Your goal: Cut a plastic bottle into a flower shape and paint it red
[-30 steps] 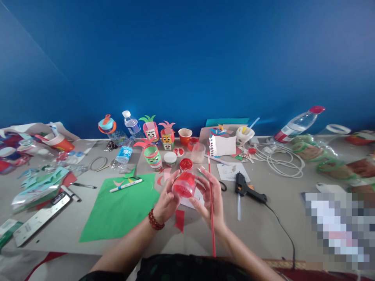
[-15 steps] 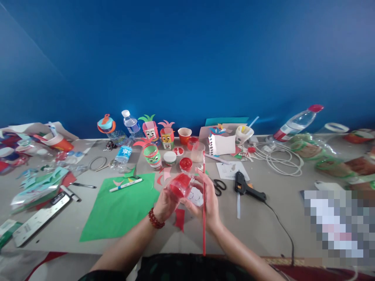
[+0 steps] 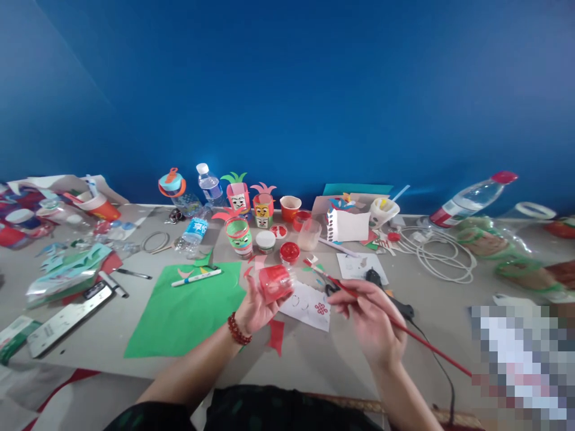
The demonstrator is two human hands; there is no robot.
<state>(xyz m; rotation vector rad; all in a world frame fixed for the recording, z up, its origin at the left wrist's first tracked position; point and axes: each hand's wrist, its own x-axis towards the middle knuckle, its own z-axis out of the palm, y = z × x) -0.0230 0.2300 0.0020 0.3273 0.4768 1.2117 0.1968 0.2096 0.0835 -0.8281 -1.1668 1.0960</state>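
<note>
My left hand (image 3: 255,310) is wrapped round a clear plastic cup (image 3: 275,282), tilted on its side and coated partly in red paint. My right hand (image 3: 377,320) grips a long red paintbrush (image 3: 330,278) like a pen, its tip pointing left toward the cup but apart from it. Just beyond the cup stands an open pot of red paint (image 3: 290,252), with a white-lidded jar (image 3: 265,242) to its left. Under and between my hands lies a paper with drawings (image 3: 309,306), including a red knot pattern. Black scissors (image 3: 331,288) lie partly hidden behind my right hand.
Decorated face cups (image 3: 238,236) stand at the back. Green paper (image 3: 184,323) with a marker (image 3: 196,278) lies left. A glue gun (image 3: 404,309), mostly hidden by my right hand, has a trailing cord. Plastic bottles (image 3: 471,200) and a white cable (image 3: 444,257) are at the right.
My right hand has moved right, away from the cup, and the brush has swung from upright to slanting with its tip toward the cup. My left hand still holds the cup.
</note>
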